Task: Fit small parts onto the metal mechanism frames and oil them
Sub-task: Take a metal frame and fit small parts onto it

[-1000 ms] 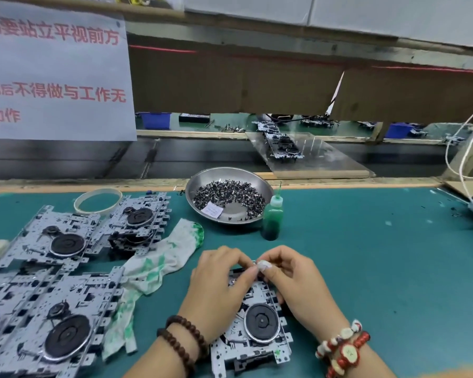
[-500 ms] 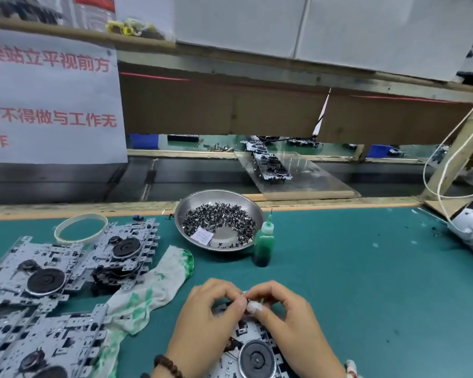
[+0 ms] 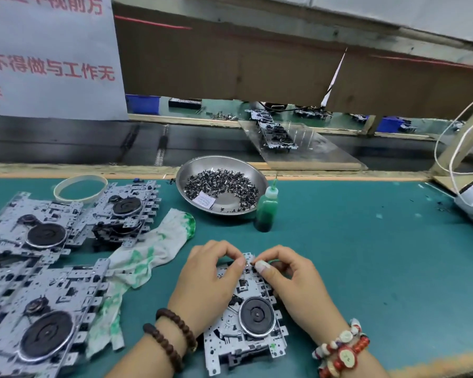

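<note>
Round steel bowl (image 3: pixel 183 184) of small dark parts and green oil bottle (image 3: pixel 266 207) stand beyond the hands; stained white cloth (image 3: pixel 150 252) lies left. Silver metal frame with black disc (image 3: pixel 250 320) lies on green mat. Its far edge is pinched by curled left hand (image 3: pixel 208 279) and right hand (image 3: pixel 292 282); what the fingertips hold cannot be told.

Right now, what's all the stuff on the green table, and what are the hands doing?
metal mechanism frame: one, silver with a black wheel, under the hands.
other frames: several overlapping, silver, left side.
steel bowl: one, shiny, holds many small dark parts, top middle.
oil bottle: one, green, upright right of the bowl.
stained cloth: one, white with green marks, between the frames.
tape ring: one, pale, far left.
left hand: brown bead bracelets, fingers curled on the frame's far edge.
right hand: red and white bracelets, pinching something tiny there.
</note>
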### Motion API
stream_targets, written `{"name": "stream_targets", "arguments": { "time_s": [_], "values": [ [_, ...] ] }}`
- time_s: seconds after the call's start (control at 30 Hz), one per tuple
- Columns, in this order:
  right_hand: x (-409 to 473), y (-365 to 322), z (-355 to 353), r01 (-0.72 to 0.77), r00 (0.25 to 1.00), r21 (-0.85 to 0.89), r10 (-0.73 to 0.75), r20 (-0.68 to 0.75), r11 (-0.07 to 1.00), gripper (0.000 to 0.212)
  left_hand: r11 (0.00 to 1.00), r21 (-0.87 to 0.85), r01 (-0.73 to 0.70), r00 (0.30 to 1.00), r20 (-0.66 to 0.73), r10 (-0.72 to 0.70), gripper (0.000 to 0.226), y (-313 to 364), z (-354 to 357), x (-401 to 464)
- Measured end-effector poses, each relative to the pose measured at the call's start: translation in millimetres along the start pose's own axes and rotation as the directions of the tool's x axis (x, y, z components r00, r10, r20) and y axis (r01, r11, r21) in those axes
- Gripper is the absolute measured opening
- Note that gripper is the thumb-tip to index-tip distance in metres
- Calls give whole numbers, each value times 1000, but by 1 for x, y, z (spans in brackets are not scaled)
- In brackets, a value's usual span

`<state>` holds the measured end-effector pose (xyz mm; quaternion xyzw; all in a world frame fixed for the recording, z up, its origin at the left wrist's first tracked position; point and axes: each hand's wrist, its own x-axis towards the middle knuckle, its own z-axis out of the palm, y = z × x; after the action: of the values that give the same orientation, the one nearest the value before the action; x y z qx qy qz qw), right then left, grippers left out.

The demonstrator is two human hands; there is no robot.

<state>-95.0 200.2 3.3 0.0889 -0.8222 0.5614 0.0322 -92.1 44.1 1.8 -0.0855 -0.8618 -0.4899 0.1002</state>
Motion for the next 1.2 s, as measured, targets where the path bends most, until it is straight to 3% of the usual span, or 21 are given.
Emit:
{"name": "stream_targets", "arguments": {
  "time_s": [0.37,0.57,0.97,1.2],
  "values": [
    [-3,-7,1,120,991,-239,-131,-27,963,14,998,64,-30,999,25,29,13,2,0,-2],
    [-2,-9,1,134,990,-275,-144,-15,952,13,996,80,-24,999,25,22,12,3,0,-3],
    [1,-4,5,-6,1000,-81,5,-13,997,19,995,87,41,999,12,-42,16,4,1,-2],
    [0,-9,1,-156,984,91,146,106,984,14,995,91,41,999,22,-43,21,6,-1,-2]
  ]
}}
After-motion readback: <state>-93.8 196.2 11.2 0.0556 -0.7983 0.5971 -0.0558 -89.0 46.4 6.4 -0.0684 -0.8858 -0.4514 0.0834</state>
